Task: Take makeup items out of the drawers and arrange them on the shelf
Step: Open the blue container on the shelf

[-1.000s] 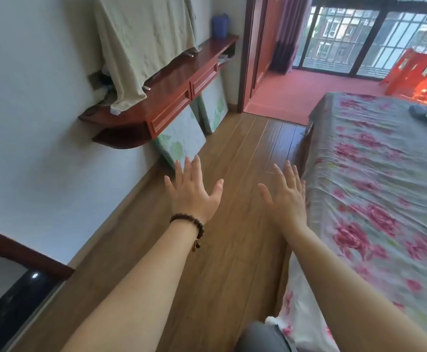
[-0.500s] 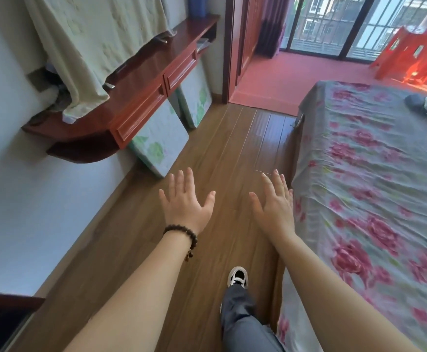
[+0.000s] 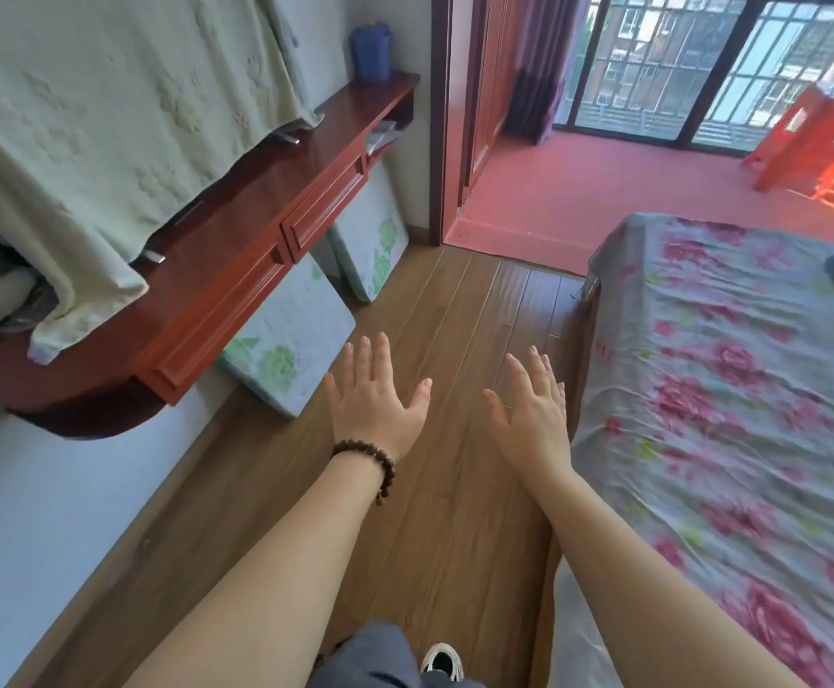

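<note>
Left hand and right hand were spread flat, empty, over the floor. Both drawers of the shelf were closed; no makeup visible. Task judged unstarted: everything left.

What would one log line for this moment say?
left hand: open, empty | right hand: open, empty | drawers: shut | shelf: cloth-draped | stage: approaching

Two drawers, two floral boards, one bed.
</note>
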Tool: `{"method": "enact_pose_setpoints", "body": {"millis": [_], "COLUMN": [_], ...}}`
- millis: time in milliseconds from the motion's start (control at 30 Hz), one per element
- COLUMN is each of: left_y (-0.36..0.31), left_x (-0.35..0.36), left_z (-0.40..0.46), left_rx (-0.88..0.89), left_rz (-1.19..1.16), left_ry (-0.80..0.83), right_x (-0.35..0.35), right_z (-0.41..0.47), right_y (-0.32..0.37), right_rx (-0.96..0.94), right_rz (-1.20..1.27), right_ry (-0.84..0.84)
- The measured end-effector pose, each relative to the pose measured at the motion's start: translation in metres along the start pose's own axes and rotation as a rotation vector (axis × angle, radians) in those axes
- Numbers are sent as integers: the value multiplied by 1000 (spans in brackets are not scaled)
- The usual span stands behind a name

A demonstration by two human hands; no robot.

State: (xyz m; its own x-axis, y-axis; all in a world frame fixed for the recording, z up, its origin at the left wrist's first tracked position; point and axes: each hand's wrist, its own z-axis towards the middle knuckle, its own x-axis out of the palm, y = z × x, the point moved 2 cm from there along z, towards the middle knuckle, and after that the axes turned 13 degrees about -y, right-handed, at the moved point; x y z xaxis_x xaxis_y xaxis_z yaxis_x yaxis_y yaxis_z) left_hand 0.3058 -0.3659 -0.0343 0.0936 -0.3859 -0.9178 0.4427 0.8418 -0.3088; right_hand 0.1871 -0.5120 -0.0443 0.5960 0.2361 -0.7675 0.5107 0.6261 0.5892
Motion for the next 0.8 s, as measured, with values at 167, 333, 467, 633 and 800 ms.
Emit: {"method": "enact_pose_setpoints", "body": {"millis": [167, 333, 467, 633, 800], "left_y": [-7, -19, -28, -37, -51], "left_x": [32, 73, 109, 131, 142], "left_z": [59, 144, 236, 363, 472], "left_rx": [-27, -42, -47, -84, -84], "left_rz": [21, 10, -12, -40, -44], "left_ry": [13, 6, -7, -11, -72], "right_x": [23, 59, 96, 135, 161], "right_z": [65, 151, 242, 373, 485], "right_y": [-12, -17, -15, -2, 26], "right_rx": [17, 24, 7, 1, -34], "right_rz": [-12, -3, 5, -34, -9], "right_ry": [14, 11, 3, 40, 16]}}
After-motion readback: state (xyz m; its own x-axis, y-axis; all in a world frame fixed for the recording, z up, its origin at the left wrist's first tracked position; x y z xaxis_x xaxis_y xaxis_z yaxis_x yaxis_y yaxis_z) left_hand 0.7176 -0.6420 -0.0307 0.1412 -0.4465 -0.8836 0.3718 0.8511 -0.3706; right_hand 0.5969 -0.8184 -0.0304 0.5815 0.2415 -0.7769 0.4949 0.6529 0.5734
